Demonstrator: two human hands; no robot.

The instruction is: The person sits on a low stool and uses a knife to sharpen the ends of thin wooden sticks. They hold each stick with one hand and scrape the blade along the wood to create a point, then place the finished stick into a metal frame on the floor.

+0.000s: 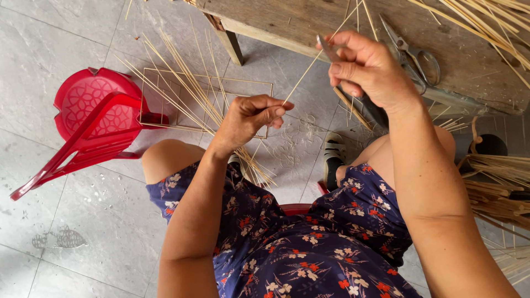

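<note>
thin pale bamboo sliver, straight, taut, slanted

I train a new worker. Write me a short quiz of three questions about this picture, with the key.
1. True or false: the left hand pinches a thin bamboo strip.
2. What does the right hand hold against the strip? A) small knife B) brush C) hammer
3. Fill in: the scissors lie on the wooden ____.

Key: 1 true. 2 A. 3 bench.
</note>
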